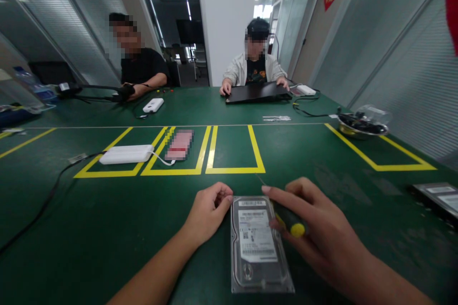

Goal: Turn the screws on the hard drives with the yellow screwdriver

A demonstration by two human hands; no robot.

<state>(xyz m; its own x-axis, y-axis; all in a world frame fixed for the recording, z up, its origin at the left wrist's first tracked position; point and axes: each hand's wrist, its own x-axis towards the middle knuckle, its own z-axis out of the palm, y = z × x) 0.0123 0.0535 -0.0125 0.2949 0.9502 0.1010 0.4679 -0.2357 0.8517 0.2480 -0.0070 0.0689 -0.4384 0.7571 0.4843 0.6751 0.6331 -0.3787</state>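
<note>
A silver hard drive (263, 271) with a white printed label lies label up on the green table in front of me. My left hand (209, 209) is curled at its upper left corner, thumb and fingertips closed against the edge. In my right hand (315, 219) is a screwdriver (296, 228) with a dark and yellow handle. Its thin shaft points up and away, past the far right corner of the drive. My right index finger stretches along the shaft, and the hand hovers over the drive's right side.
Yellow tape outlines (236, 170) mark the table. A white power bank (127, 154) is cabled to a pixelated phone (180, 145). At right are another drive (438, 195) and a bowl of dark parts (363, 124). Two people sit opposite, one holding a dark flat panel (259, 91).
</note>
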